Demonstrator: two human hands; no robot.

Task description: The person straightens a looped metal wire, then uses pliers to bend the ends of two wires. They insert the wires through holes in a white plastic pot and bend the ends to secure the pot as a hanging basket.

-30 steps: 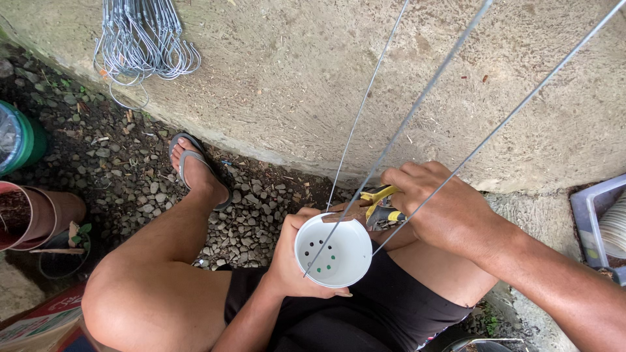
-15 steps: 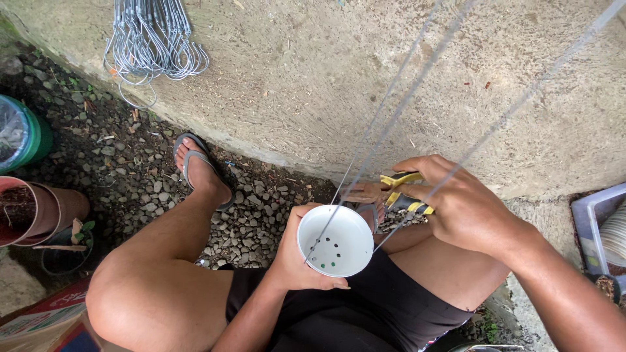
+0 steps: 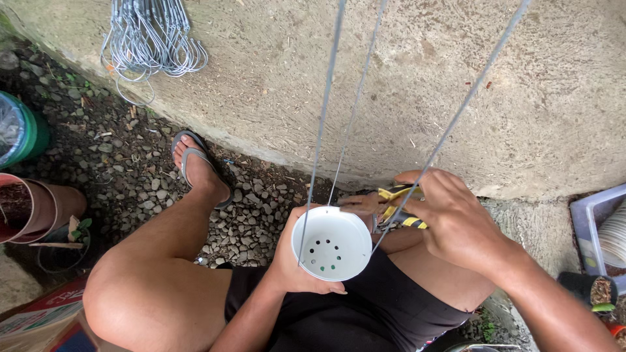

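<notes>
A small white plastic pot (image 3: 331, 246) with drainage holes in its bottom sits in my left hand (image 3: 295, 262), which cups it from below and the left, over my lap. Three thin metal wires (image 3: 355, 111) rise from the pot's rim toward the camera. My right hand (image 3: 450, 218) grips yellow-and-black pliers (image 3: 396, 207), whose jaws point at the pot's right rim where one wire is attached.
I sit on gravel beside a concrete slab (image 3: 456, 85). A bundle of bent wire hangers (image 3: 151, 36) lies at top left. A green bucket (image 3: 23, 133) and terracotta pot (image 3: 29, 208) stand left; a grey tray (image 3: 596, 228) and small black pot (image 3: 590, 290) right.
The pot and both hands sit slightly lower and more to the right in view. The pliers have closed in on the pot's right rim. The wires have swung more upright.
</notes>
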